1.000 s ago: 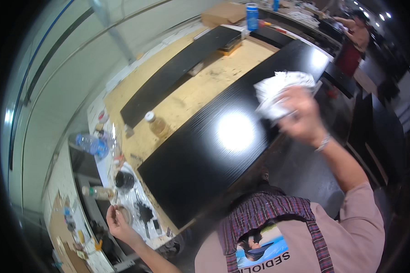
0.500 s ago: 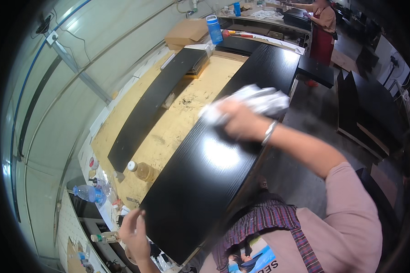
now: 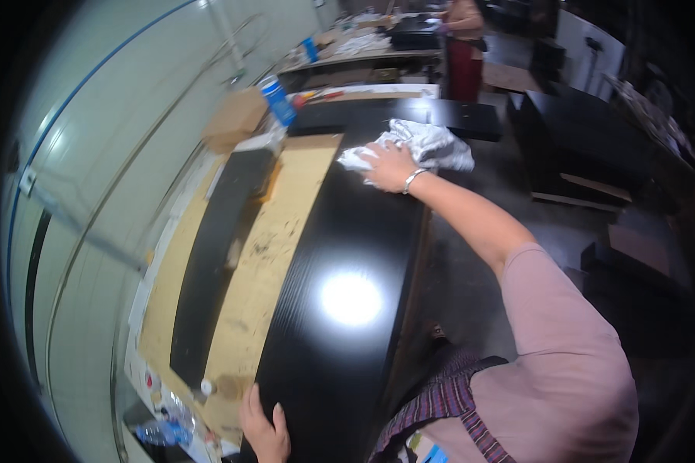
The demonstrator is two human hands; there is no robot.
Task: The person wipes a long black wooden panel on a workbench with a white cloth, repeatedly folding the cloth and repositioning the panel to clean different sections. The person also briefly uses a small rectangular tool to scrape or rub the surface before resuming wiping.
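Observation:
A long, glossy black wood-grained panel [image 3: 324, 332] lies on the pale yellow tabletop [image 3: 286, 208], running away from me. Near its far end my right hand [image 3: 391, 166] presses a crumpled white cloth [image 3: 440, 147] against the surface, fingers over it. Part of the cloth spreads past the panel's right edge. Close to me, my left hand [image 3: 264, 428] rests at the panel's left edge with its fingers extended, holding nothing. A narrower black board [image 3: 220, 251] lies along the left, apart from the panel. Beside the left hand stands a small bottle with a white cap [image 3: 208, 387].
At the table's far end are a cardboard box [image 3: 234, 119], a blue bottle [image 3: 276, 100] and a crosswise black board [image 3: 471, 119]. A clear plastic bottle [image 3: 162, 433] lies near left. Black panels [image 3: 587, 139] stack at right. A person in a red apron [image 3: 463, 73] stands beyond.
My right hand has moved the cloth toward the panel's far end. My left hand, raised near the panel's near corner before, now rests at its left edge. The view has turned.

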